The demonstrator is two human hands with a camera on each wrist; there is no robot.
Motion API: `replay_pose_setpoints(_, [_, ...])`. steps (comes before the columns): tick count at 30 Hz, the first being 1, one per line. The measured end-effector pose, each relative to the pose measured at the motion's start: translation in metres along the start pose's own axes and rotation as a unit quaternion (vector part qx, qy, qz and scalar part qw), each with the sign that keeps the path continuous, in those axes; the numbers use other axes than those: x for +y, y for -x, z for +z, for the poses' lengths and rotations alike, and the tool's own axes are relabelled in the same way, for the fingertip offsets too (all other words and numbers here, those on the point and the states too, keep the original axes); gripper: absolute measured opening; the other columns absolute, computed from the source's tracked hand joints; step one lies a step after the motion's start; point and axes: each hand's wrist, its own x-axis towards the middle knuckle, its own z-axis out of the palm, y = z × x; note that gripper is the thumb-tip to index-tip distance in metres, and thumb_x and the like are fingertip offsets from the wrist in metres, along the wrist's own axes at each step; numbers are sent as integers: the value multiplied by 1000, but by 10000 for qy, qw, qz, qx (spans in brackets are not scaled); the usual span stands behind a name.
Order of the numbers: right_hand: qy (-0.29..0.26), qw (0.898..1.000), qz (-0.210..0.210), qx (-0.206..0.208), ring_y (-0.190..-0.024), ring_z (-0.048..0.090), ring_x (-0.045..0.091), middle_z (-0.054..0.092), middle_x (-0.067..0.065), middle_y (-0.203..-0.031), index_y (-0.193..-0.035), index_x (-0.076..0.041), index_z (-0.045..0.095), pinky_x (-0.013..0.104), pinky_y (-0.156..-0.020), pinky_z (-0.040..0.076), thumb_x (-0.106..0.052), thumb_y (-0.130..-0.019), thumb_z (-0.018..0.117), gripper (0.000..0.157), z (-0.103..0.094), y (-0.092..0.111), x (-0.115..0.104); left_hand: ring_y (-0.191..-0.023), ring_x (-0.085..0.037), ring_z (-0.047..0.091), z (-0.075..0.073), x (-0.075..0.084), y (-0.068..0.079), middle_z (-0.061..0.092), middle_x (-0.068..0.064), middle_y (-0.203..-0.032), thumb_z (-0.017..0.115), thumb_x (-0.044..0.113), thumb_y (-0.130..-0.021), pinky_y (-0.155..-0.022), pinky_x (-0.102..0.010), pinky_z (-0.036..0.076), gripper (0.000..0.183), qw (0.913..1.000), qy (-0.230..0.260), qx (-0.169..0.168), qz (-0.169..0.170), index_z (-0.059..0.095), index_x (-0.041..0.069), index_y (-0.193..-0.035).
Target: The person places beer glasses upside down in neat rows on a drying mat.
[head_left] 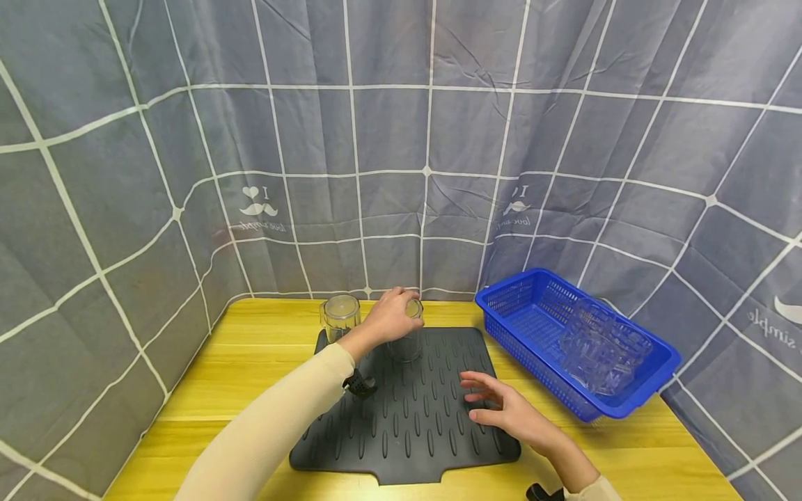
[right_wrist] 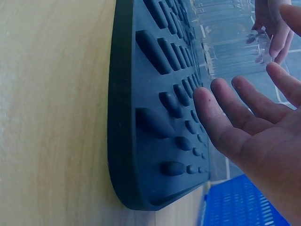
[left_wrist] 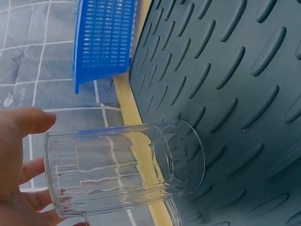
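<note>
A clear glass mug stands upside down on the black ribbed mat. My left hand is at its upturned base; in the left wrist view the thumb is apart from the glass mug, while the other fingers spread near its base end. To the left of that mug, another upside-down glass mug with a handle stands at the mat's far left corner. My right hand hovers over the mat's right edge with nothing in it, fingers spread and slightly bent.
A blue perforated basket stands right of the mat, with several clear glass mugs lying in its near half. Under everything is a yellow wood-grain table. A grey curtain with white lines encloses the back and sides.
</note>
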Motion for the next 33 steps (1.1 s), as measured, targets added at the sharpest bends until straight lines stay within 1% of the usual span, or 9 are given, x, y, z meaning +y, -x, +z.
replay_pose_setpoints(4, [-41,10000,48,-23,-135,46,47,40,25,-153,-154,-19,40,28,-92,53,-20,-99,65,60,0,0,-2,-138,-33,43,-1,1,3,49,-9,-147,68,35,-93,-107,-53,42,52,9998,39,208,46,57,18,-142])
replay_pose_setpoints(9, [-67,9999,85,-45,-136,45,47,39,25,-154,-154,-20,40,27,-92,53,-23,-99,65,60,0,0,-4,-139,-30,42,-6,6,11,50,-7,-146,67,32,-93,-109,-53,41,50,9985,106,508,185,58,18,-140])
replay_pose_setpoints(16, [-87,9999,64,-2,-136,44,47,38,25,-155,-154,-19,40,27,-93,53,-21,-100,65,60,-1,-1,-4,-140,-27,42,-14,18,29,50,-3,-146,64,31,-95,-108,-51,42,45,9958,405,716,404,59,20,-138])
replay_pose_setpoints(21, [-69,10000,55,-18,-136,44,48,38,26,-155,-154,-19,39,28,-93,54,-21,-100,65,60,-2,-2,-4,-141,-27,42,-19,26,43,50,-1,-148,65,32,-95,-109,-52,42,45,9948,547,686,508,59,22,-138])
replay_pose_setpoints(27, [-59,10000,69,-15,-136,43,48,36,26,-156,-154,-19,39,30,-92,54,-23,-100,65,61,-2,-3,-4,-142,-26,42,-22,34,57,48,0,-150,65,35,-96,-109,-51,42,46,9943,650,540,652,58,23,-139])
replay_pose_setpoints(33, [-78,10000,23,13,-136,43,49,37,26,-155,-154,-18,39,29,-92,54,-22,-99,65,60,-3,-3,-6,-138,-27,48,-23,38,70,48,-3,-150,65,34,-97,-106,-50,45,48,9926,759,442,839,56,20,-141])
